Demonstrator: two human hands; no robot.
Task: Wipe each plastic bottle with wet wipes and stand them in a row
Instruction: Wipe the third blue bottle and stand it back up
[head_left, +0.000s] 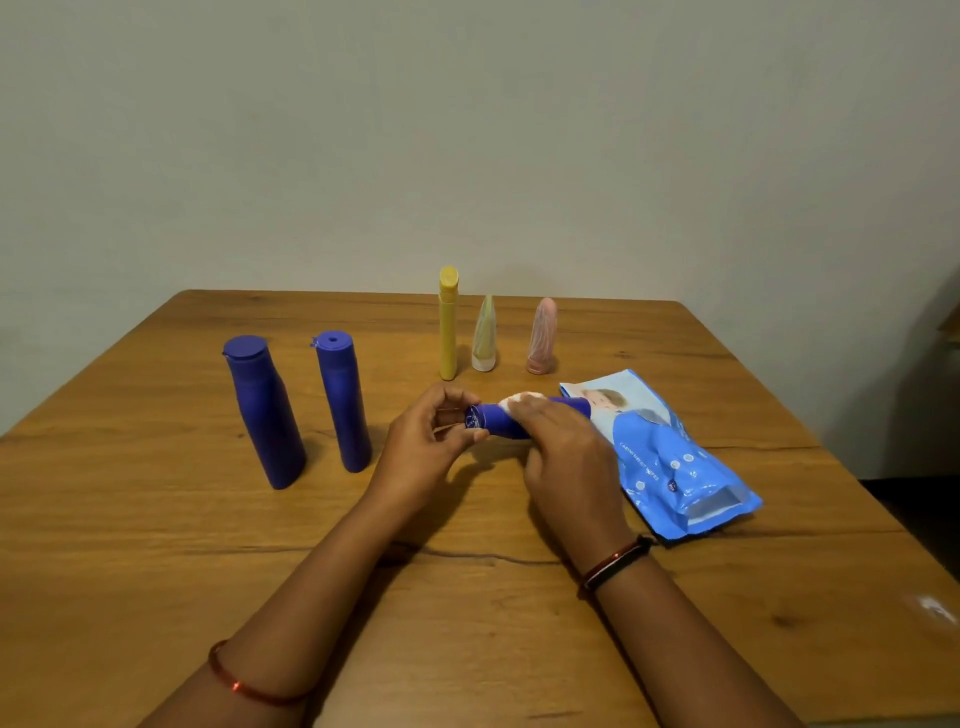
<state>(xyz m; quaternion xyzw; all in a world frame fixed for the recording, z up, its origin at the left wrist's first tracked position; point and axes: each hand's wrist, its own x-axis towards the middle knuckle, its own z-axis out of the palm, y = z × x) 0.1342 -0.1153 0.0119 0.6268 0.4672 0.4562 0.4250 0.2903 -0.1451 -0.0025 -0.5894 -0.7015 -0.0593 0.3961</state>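
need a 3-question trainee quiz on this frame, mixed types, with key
1. True or false: the blue bottle held in both hands is upright.
2. What does the right hand press on that bottle: A) white wipe B) sponge C) brush?
3. How many bottles and tubes stand on the table?

Key: 1 false, it lies sideways, its end gripped by the left hand. 2 A. 3 five: two blue bottles, a yellow tube, a clear tube, a pink tube.

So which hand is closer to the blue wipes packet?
The right hand. It lies over the small blue bottle with a white wipe, right beside the wipes packet. The left hand holds the bottle's other end, farther away.
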